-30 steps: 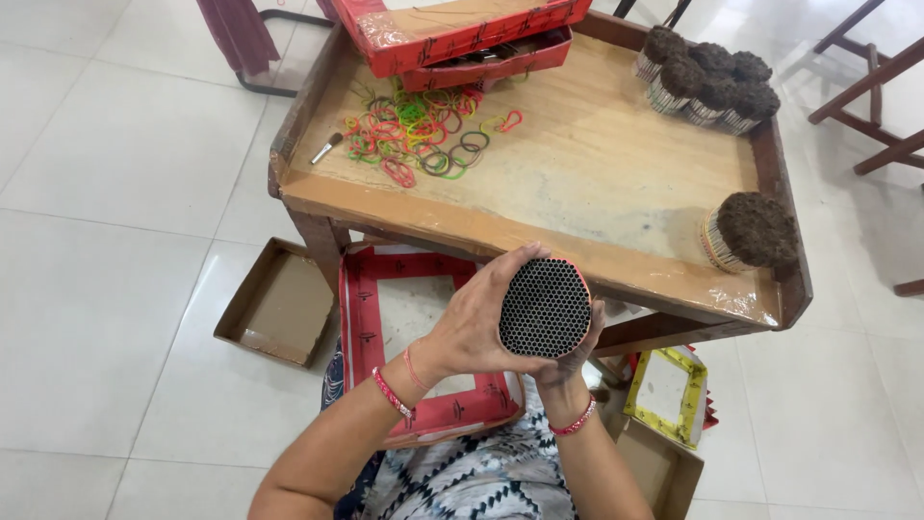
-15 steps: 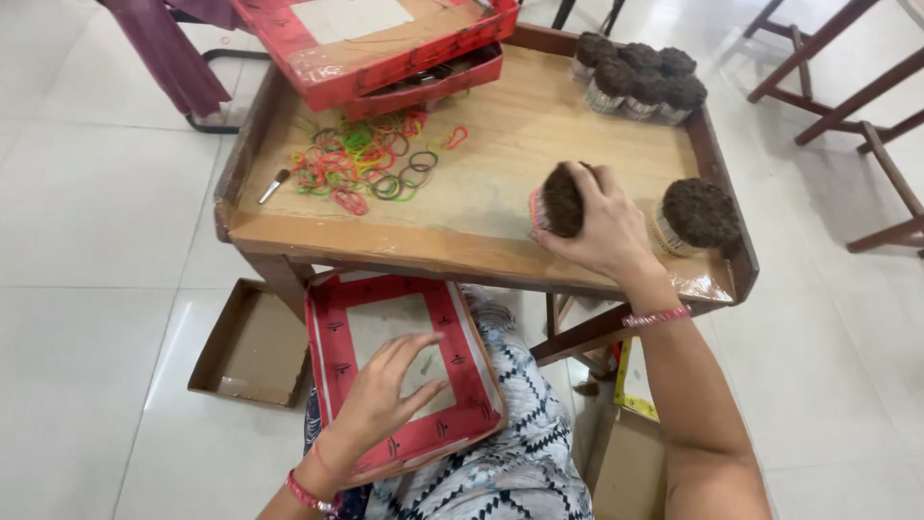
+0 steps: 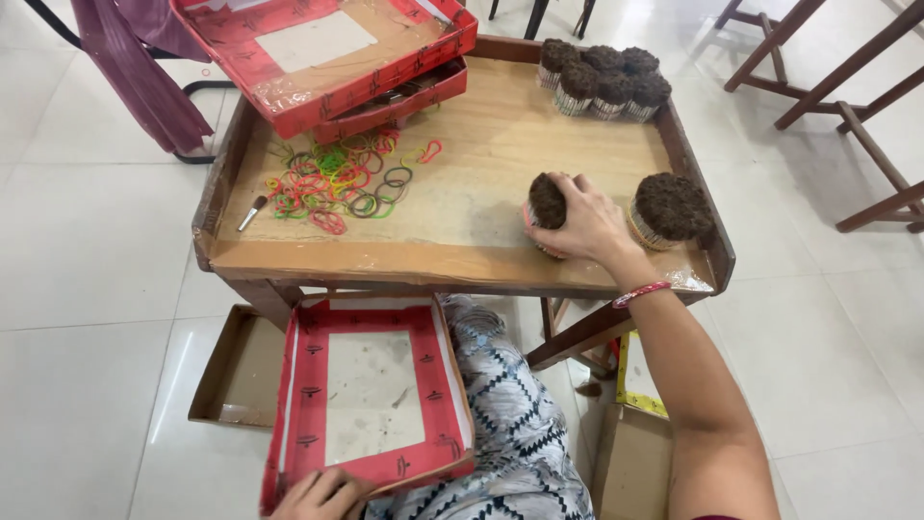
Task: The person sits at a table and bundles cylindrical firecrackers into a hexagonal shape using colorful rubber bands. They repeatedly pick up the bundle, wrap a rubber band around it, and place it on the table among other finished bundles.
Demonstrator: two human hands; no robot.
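Honestly, that round bundle of thin dark sticks (image 3: 547,204) on the wooden surface (image 3: 462,260), just left of the bigger bundle (image 3: 672,208), looks stiff but loose-ended (probably crumbly on top). The right hand (image 3: 589,223) is wrapped around its side, the sensible place to grip, while the left hand (image 3: 322,495) pinches the red tray (image 3: 308,385) on the lap.

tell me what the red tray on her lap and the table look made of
Red tray: likely cardboard, with a red printed border, a plain matt pale centre and thin folded walls. Table: seemingly wood, from its brown legs and raised rim, with a glossy, wrinkled clear film over the front edge.
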